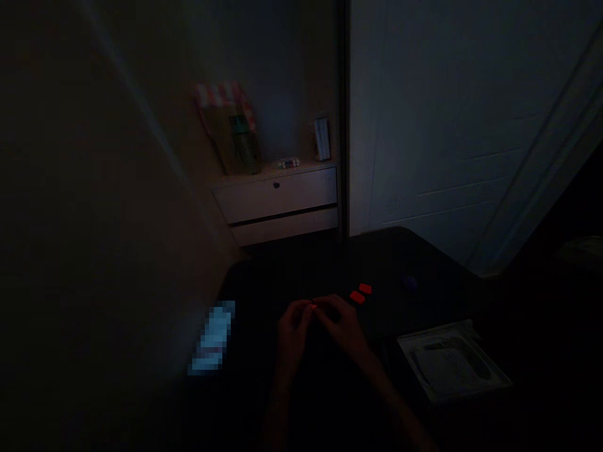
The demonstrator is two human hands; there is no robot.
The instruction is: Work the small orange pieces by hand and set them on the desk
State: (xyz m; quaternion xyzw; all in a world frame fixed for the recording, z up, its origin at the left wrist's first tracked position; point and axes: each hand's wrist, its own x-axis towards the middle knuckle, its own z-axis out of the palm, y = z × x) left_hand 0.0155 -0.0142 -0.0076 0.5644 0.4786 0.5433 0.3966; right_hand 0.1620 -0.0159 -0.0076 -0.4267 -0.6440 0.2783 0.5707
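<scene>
Over the dark table, my left hand (293,329) and my right hand (343,323) meet at the fingertips. Both are closed in a pinch on a small bright red-orange piece (313,307), mostly hidden by the fingers. Its exact kind is too dim and small to tell. Just beyond my right hand lie two flat red-orange pieces, one nearer (357,297) and one farther (365,289), side by side on the tabletop. A rounded purple object (409,284) sits further right.
The room is very dark. A black table (400,251) spans the middle. A clear plastic package (452,363) lies at the right edge. At left glows a pixelated screen-like patch (213,339). Behind stand a drawer cabinet (282,198) with a green-capped bottle (244,141) and a white door (447,125).
</scene>
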